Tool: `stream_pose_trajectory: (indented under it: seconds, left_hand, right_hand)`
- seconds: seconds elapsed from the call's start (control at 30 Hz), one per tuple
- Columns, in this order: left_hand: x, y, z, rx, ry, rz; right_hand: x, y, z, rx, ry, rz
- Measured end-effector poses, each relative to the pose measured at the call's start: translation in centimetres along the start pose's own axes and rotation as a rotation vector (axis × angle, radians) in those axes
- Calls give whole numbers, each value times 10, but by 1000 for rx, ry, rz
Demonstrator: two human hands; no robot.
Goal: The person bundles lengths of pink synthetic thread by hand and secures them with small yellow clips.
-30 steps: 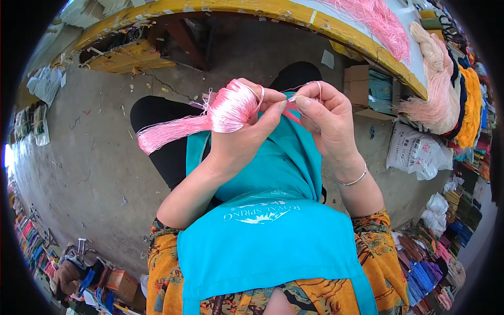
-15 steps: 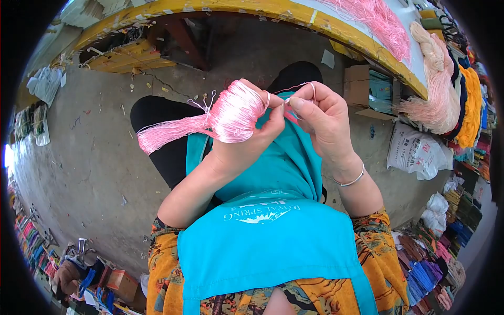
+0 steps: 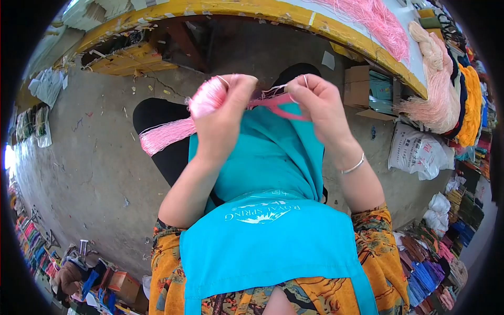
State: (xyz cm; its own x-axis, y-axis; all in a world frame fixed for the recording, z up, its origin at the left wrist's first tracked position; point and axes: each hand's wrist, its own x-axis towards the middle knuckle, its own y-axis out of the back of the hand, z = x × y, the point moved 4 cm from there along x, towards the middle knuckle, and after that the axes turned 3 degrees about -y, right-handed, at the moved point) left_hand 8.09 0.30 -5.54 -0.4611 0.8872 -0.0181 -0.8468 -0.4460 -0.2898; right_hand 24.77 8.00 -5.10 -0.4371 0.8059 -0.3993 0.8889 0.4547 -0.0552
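Observation:
My left hand (image 3: 220,121) is closed around a glossy pink thread skein (image 3: 209,98), with the back of the hand turned up toward me. The skein's loose tail (image 3: 167,137) hangs out to the left over my dark trouser leg. Fingers and thumb of my right hand (image 3: 318,102) are pinched together on thin thread ends. Between the two hands stretch pink strands (image 3: 273,100), with a looser loop sagging just left of my right wrist. Both hands are held above the lap of my turquoise apron (image 3: 262,152). The exact grip of the left fingertips is blurred.
A yellow-edged table (image 3: 252,9) curves across the top, carrying a heap of pink thread (image 3: 367,26). Cream and orange yarn hanks (image 3: 470,105) hang at the right. Below them are a cardboard box (image 3: 357,84) and a white sack (image 3: 417,152). Colourful yarn bundles lie at both lower sides.
My left hand has turned over and moved left with the skein, away from my right hand. The strands between them are now drawn out longer. My right hand has shifted only slightly.

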Motion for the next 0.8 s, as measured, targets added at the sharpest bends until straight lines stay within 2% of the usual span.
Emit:
stream_pose_trajectory:
  seconds: [0.03,0.13,0.2,0.23,0.33,0.4,0.43,0.5,0.53,0.57,0.6,0.63,0.67,0.7,0.8]
  left_hand:
    - [2,11,-5,-194,289,-1]
    - [14,24,2,-557,448,-164]
    - [20,20,28,-621,393,-209]
    - [23,21,40,-644,368,-255]
    - [36,34,68,-776,276,-425]
    - [43,37,100,-732,240,-469]
    - [46,39,115,-710,220,-485]
    - [55,43,145,-626,185,-522]
    - [59,43,160,-558,180,-502]
    - [64,43,165,-450,180,-391]
    - [75,46,170,-382,136,-510]
    - [89,50,174,-315,92,-625]
    - [100,50,171,-313,91,-622]
    - [111,59,213,-344,83,-623]
    - [125,46,229,-407,75,-648]
  right_hand:
    - [10,11,2,-144,108,-32]
    - [19,34,-22,-457,81,-113]
    - [12,34,-61,-832,156,-133]
    - [10,30,-78,-952,396,-107]
    - [7,20,-121,-1090,659,-150]
    - [-1,13,-164,-942,519,-239]
    - [-3,13,-185,-1064,579,-185]
    - [0,0,-206,-1348,865,-111]
    - [-3,-24,-218,-1335,917,-81]
    - [3,-25,-222,-1348,946,-90]
    - [10,-26,-226,-1365,971,-103]
    - [14,-35,-238,-1304,635,-105]
    - [28,-29,-245,-1226,825,-114]
    - [32,-47,-285,-1146,1020,-133]
    - [56,-42,-279,-1102,1045,-174]
